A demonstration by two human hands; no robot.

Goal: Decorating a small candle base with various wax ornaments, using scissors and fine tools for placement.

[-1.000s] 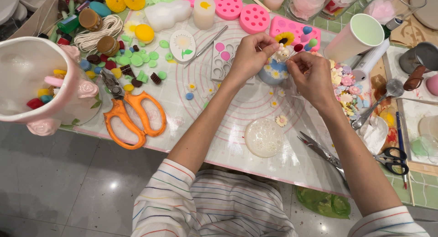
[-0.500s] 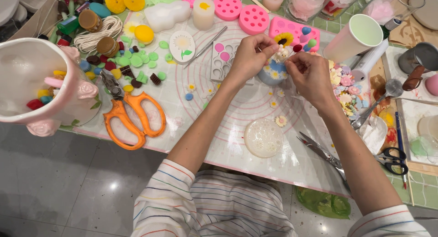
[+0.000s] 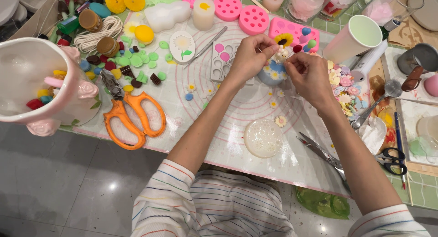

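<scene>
Near mat's point(image 3: 255, 141) far edge: left hand point(image 3: 248, 59) and right hand point(image 3: 311, 75), fingers curled, pinch small white figure point(image 3: 281, 54) atop blue daisy-dotted piece point(image 3: 273, 74).

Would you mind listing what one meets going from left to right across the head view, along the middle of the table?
Pink and white ceramic pot → orange-handled scissors → left hand → small blue daisy-decorated piece → right hand → pile of small pastel flower pieces → metal spoon.
</scene>
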